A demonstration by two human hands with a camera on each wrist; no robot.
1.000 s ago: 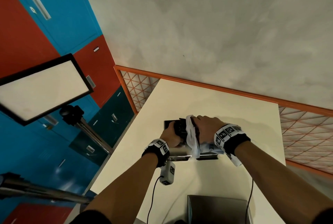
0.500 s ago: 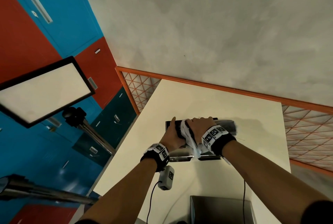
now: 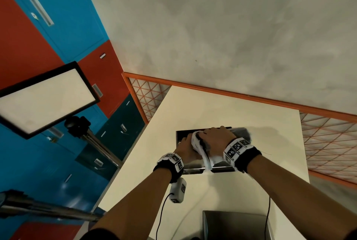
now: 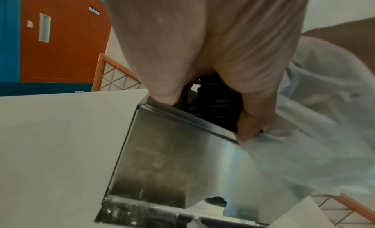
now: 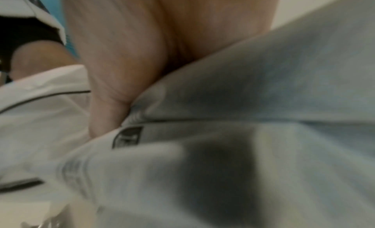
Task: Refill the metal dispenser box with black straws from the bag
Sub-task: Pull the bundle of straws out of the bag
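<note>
The metal dispenser box (image 3: 193, 166) stands open-topped on the white table (image 3: 222, 108); the left wrist view shows its shiny front (image 4: 172, 159). Across its top lies the translucent white bag (image 3: 201, 149), whose dark end full of black straws (image 3: 241, 133) sticks out past the box's right side. My left hand (image 3: 185, 144) is at the box's left end, thumb on the rim, fingers (image 4: 253, 116) curled around black straws (image 4: 215, 103) at the bag's mouth. My right hand (image 3: 216, 139) grips the bag (image 5: 243, 103) from above. The box's inside is mostly hidden.
A grey metal piece (image 3: 235, 226) lies at the table's near edge, with cables beside it. A light panel on a tripod (image 3: 42, 96) stands left of the table. An orange-framed grid fence (image 3: 328, 143) runs behind and to the right.
Both hands have dropped lower onto the box. The bag has tipped flat across the top, and its dark far end now shows past the box's right side.
</note>
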